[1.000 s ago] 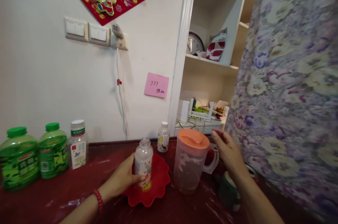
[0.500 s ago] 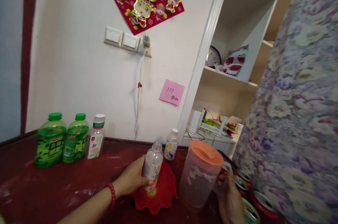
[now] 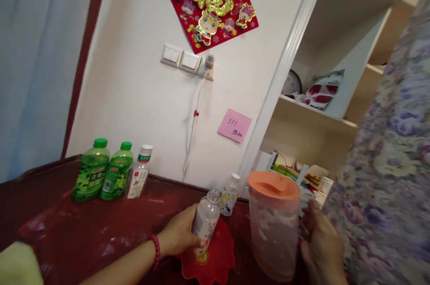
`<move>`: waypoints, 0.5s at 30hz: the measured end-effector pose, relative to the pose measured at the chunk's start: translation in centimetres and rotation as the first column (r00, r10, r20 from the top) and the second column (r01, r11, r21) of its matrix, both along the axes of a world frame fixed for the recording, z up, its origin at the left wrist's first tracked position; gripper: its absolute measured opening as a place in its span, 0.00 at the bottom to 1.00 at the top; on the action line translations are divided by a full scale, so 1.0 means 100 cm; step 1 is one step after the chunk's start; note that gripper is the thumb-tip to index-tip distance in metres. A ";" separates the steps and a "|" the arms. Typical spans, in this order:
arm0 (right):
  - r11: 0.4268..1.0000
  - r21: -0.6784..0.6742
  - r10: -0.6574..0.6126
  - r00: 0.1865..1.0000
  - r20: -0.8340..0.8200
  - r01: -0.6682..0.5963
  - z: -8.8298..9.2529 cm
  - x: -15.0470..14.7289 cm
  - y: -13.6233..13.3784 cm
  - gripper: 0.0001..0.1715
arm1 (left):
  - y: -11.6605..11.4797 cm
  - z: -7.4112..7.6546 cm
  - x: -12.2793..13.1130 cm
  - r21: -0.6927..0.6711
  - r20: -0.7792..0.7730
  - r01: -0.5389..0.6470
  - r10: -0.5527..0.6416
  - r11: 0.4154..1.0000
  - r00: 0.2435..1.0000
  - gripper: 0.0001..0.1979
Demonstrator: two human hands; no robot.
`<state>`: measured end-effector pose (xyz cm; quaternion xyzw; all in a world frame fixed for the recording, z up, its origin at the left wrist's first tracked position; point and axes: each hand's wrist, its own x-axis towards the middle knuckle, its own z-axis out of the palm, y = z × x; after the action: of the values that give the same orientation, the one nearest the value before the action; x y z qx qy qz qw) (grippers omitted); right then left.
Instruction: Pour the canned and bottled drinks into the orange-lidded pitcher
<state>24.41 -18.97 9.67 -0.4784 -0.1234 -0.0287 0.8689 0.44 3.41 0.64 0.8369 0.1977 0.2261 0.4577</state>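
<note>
My left hand [image 3: 179, 236] is wrapped round a small clear bottle [image 3: 205, 222] with no cap, which stands on a red scalloped plate [image 3: 218, 260]. My right hand [image 3: 320, 244] grips the handle of a clear plastic pitcher [image 3: 273, 227] with an orange lid, to the right of the bottle. The pitcher looks lifted slightly off the dark red table [image 3: 83, 231]. A red bead bracelet sits on my left wrist.
Two green bottles [image 3: 102, 171] and a white-capped bottle [image 3: 139, 177] stand at the wall on the left. A small capped bottle [image 3: 230, 194] stands behind the plate. A flowered cloth [image 3: 393, 177] fills the right side; open shelves [image 3: 319, 110] lie behind it.
My right hand went from hovering by the pitcher to gripping its handle and raising it. The view swung to the left and up. My left hand kept hold of the bottle.
</note>
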 end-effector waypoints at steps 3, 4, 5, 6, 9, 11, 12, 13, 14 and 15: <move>0.999 0.010 0.038 0.999 0.002 -0.039 0.014 -0.015 0.006 0.31 | -0.003 0.002 0.000 -0.028 -0.020 -0.018 0.018 0.999 1.000 0.35; 0.999 0.016 0.052 0.999 0.002 -0.052 0.016 -0.020 0.007 0.32 | -0.004 0.002 0.000 -0.024 -0.027 -0.030 0.029 0.999 0.999 0.35; 0.998 0.018 0.068 0.998 -0.002 -0.068 0.017 -0.025 0.008 0.32 | -0.004 0.003 0.000 -0.015 -0.031 -0.040 0.040 0.999 0.999 0.35; 0.996 0.012 0.087 0.996 -0.006 -0.087 0.018 -0.029 0.009 0.33 | -0.005 0.004 0.000 -0.006 -0.033 -0.048 0.048 0.999 0.998 0.35; 0.991 -0.020 0.131 0.991 -0.016 -0.132 0.018 -0.035 0.009 0.32 | -0.005 0.006 0.000 0.014 -0.041 -0.058 0.058 0.998 0.997 0.34; 0.990 -0.038 0.137 0.990 -0.007 -0.138 0.017 -0.035 0.006 0.30 | -0.006 0.010 -0.001 0.042 -0.059 -0.055 0.058 0.998 0.997 0.34; 0.989 -0.051 0.138 0.990 0.001 -0.138 0.016 -0.034 0.004 0.30 | -0.007 0.012 -0.002 0.063 -0.070 -0.054 0.058 0.997 0.996 0.34; 0.989 -0.068 0.134 0.991 0.012 -0.133 0.016 -0.032 0.001 0.29 | -0.008 0.015 -0.002 0.091 -0.078 -0.052 0.059 0.995 0.995 0.34; 0.988 -0.090 0.127 0.992 0.023 -0.124 0.015 -0.031 -0.002 0.29 | -0.010 0.018 -0.003 0.123 -0.084 -0.050 0.061 0.991 0.995 0.35; 0.988 -0.112 0.110 0.993 0.037 -0.105 0.015 -0.029 -0.005 0.28 | -0.011 0.021 -0.004 0.158 -0.088 -0.052 0.066 0.986 0.994 0.35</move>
<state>21.53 -19.48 11.14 -0.5176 -0.1693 0.0147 0.8386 0.08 2.31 2.78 0.8733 0.2251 0.2151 0.3747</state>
